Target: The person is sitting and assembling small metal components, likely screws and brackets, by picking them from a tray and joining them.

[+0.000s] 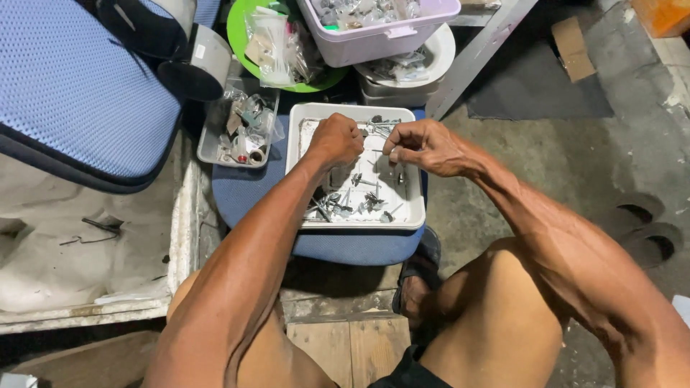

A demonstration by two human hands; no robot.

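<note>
A white square tray (pixel 413 215) rests on a blue padded stool (pixel 345 248) in front of me, with several small metal screws and bolts (pixel 356 197) scattered in it. My left hand (pixel 334 140) hovers over the tray's left half with its fingers curled closed; what it holds is hidden. My right hand (pixel 424 147) is over the tray's upper right, fingertips pinched on a small metal screw (pixel 393 153). The two hands are close together, a few centimetres apart.
A clear plastic box of small parts (pixel 241 129) lies left of the tray. Behind are a green plate with bags (pixel 277 43), a lilac bin (pixel 377 25) and a white bowl (pixel 438 54). A blue chair (pixel 79 86) is at the left. Sandals (pixel 643 223) lie on the concrete floor.
</note>
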